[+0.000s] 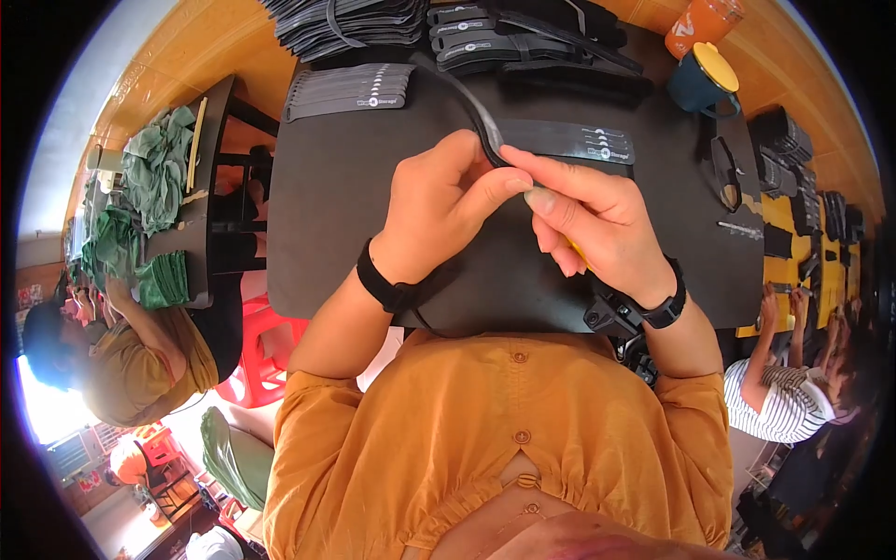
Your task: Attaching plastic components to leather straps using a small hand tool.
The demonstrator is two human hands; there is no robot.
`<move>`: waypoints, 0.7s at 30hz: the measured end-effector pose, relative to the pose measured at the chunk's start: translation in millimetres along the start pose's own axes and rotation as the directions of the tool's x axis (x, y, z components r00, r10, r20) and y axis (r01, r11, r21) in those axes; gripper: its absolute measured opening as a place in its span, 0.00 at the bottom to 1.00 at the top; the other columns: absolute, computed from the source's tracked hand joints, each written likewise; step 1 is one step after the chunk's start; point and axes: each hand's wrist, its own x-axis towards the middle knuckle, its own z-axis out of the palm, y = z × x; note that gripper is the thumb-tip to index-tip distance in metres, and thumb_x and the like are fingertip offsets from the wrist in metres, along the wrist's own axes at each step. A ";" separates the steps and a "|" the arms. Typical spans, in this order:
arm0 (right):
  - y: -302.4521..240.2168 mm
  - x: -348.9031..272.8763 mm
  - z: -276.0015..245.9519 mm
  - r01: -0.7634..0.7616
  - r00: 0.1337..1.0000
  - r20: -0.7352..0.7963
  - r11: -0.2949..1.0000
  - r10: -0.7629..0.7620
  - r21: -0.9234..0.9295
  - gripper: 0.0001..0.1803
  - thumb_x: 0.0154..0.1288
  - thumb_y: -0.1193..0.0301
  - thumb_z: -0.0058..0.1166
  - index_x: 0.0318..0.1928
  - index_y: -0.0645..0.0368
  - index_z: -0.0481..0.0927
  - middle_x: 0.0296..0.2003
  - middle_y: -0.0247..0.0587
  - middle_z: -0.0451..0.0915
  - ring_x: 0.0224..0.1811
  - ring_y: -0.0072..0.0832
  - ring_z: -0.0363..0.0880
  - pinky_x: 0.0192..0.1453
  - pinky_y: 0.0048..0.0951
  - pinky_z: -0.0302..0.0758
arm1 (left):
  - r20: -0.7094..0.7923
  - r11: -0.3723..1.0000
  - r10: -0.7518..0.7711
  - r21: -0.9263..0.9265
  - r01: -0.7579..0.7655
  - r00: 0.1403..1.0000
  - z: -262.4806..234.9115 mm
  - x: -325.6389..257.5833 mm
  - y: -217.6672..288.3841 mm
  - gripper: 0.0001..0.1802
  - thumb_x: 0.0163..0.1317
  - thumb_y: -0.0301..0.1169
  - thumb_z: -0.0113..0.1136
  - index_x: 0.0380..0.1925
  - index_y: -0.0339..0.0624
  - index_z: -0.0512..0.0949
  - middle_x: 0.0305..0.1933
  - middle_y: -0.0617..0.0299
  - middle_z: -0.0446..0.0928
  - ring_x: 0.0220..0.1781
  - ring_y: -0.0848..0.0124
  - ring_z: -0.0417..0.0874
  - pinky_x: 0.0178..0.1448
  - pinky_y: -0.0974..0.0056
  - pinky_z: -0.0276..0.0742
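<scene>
Over the middle of a black table [327, 224], my left hand [439, 210] and my right hand [597, 219] meet. Both pinch a thin black strap [481, 117] that curves up from my fingertips toward the far piles. My right hand also keeps a small yellow tool [580, 254] tucked in its palm, mostly hidden. Just beyond my fingers lies a flat black strap piece [579, 140] with small white marks. Each wrist wears a black band.
Stacks of black straps [350, 89] and bundles [523, 42] fill the table's far side. A dark blue mug with a yellow lid [705, 79], an orange cup [700, 23] and glasses [726, 173] sit right. Other people work at side tables, left with green cloth [154, 168] and right.
</scene>
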 end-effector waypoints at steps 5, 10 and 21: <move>0.8 -2.6 -1.2 0.071 0.997 0.017 0.996 -0.070 -0.048 0.20 0.75 0.75 0.48 0.64 0.49 0.77 0.21 0.28 0.74 0.16 0.11 0.65 0.21 0.16 0.65 | 0.043 0.973 0.223 0.055 -0.225 0.974 -2.5 3.6 0.0 0.13 0.63 0.32 0.66 0.25 0.39 0.73 0.20 0.56 0.71 0.20 0.59 0.71 0.24 0.61 0.67; 4.5 -3.6 -0.2 0.201 0.980 0.023 0.965 -0.200 -0.169 0.20 0.75 0.75 0.47 0.64 0.49 0.77 0.21 0.28 0.74 0.17 0.11 0.65 0.21 0.16 0.66 | 0.064 0.905 0.417 0.060 -0.421 0.907 -7.0 10.5 -5.2 0.13 0.63 0.28 0.65 0.23 0.39 0.71 0.19 0.58 0.68 0.19 0.59 0.69 0.23 0.60 0.65; -7.2 -1.8 -5.9 0.071 0.996 -0.069 0.988 -0.062 0.139 0.20 0.76 0.73 0.47 0.65 0.53 0.75 0.22 0.29 0.75 0.15 0.12 0.67 0.18 0.15 0.63 | -0.042 0.888 0.457 -0.028 -0.459 0.888 -4.1 0.7 -0.1 0.09 0.63 0.26 0.62 0.24 0.40 0.76 0.17 0.61 0.70 0.17 0.63 0.71 0.22 0.63 0.67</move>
